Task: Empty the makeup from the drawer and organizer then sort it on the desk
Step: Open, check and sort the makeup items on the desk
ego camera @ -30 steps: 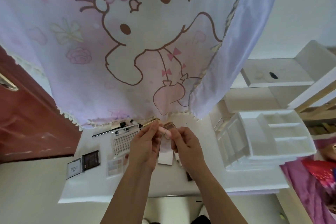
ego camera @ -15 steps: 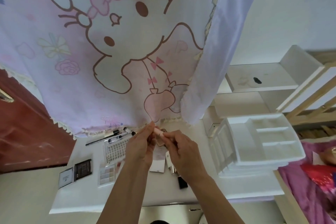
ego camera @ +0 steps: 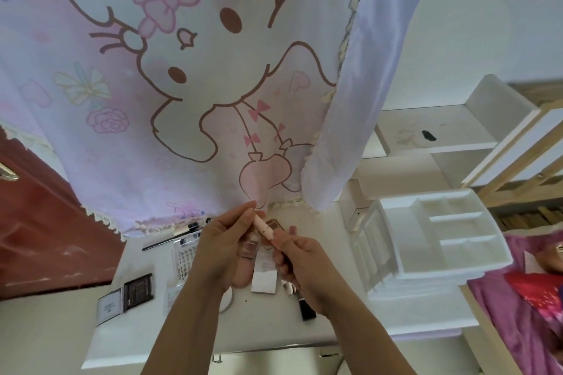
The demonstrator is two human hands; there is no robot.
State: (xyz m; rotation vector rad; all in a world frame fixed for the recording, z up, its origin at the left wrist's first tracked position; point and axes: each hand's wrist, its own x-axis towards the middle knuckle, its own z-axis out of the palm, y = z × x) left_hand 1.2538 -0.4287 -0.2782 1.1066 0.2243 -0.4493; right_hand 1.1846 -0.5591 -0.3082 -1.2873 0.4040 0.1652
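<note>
Both hands hold a slim pale pink makeup tube (ego camera: 264,226) with a gold band above the middle of the white desk (ego camera: 329,326). My left hand (ego camera: 227,248) pinches its upper end, my right hand (ego camera: 300,265) grips its lower end. Under the hands lie a white flat packet (ego camera: 264,275), a small brownish compact (ego camera: 249,248) and a dark lipstick (ego camera: 306,307). To the left lie an open dark eyeshadow palette (ego camera: 138,286), a clear patterned sheet (ego camera: 184,259) and thin black brushes (ego camera: 170,237). The white organizer (ego camera: 405,253) stands at the right; the compartments I can see hold nothing.
A pink cartoon-print curtain (ego camera: 182,85) hangs over the back of the desk. A red-brown door (ego camera: 45,222) is at the left. White shelves (ego camera: 441,134) and a wooden frame (ego camera: 518,173) stand behind the organizer. Pink bedding (ego camera: 524,307) lies at the right.
The hands stay together on the pink tube over the desk's middle. The view has shifted, so the desk items and organizer sit a little lower and further left.
</note>
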